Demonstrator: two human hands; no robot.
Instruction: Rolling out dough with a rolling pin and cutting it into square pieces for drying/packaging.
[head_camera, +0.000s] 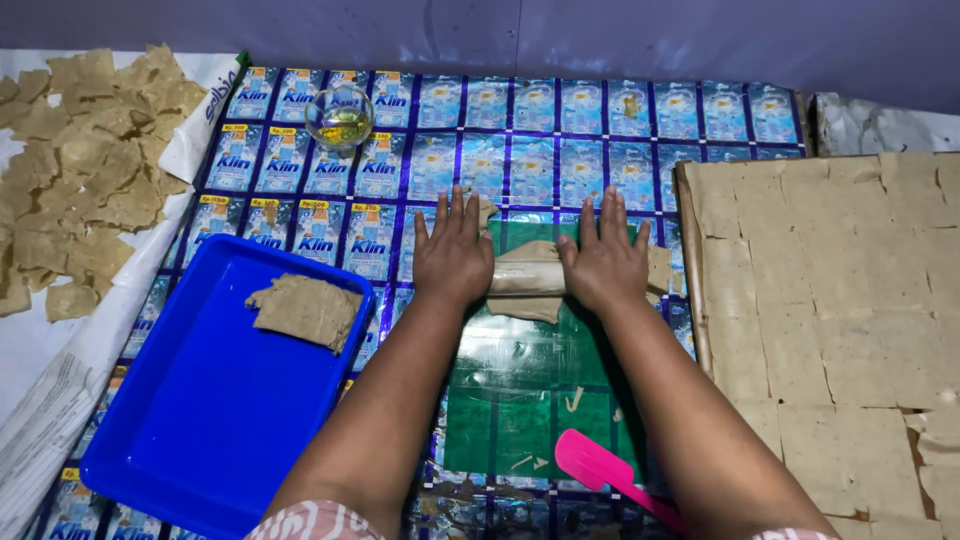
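Both my palms press flat on a rolling pin that lies across a thin sheet of tan dough on a green plastic sheet. My left hand covers the pin's left end and my right hand covers its right end. Fingers of both hands are stretched out and point away from me. Only the pin's middle shows between the hands. A pink spatula lies on the green sheet near my right forearm.
A blue tray at the left holds a slab of dough. A small glass bowl of oil stands at the back. Cut dough squares cover a board on the right. Several dough pieces lie on white sacking at the left.
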